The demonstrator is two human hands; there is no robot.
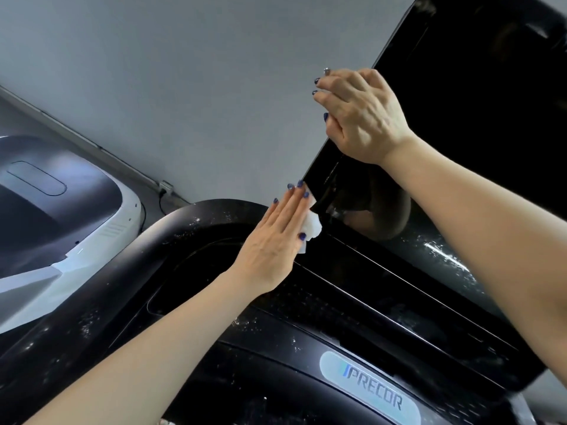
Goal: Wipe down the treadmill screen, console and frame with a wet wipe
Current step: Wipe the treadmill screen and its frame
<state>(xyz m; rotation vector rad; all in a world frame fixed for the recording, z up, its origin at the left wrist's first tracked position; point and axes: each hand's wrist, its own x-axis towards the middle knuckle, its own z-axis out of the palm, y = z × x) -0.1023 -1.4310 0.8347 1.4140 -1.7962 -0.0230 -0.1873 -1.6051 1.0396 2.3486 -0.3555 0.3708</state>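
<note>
One wet wipe (311, 227), under left hand (277, 237)

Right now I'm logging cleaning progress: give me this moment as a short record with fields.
left hand: flat, pressing the wet wipe against the screen's lower left corner
right hand: gripping the screen by its left edge
screen: black, off, glossy
console: black, white specks on it
logo: Precor badge at lower right
beside: another machine, white and dark

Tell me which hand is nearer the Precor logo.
Left. The left hand presses the wipe at the screen's lower corner, above the logo; the right hand grips the screen edge higher up.
</note>
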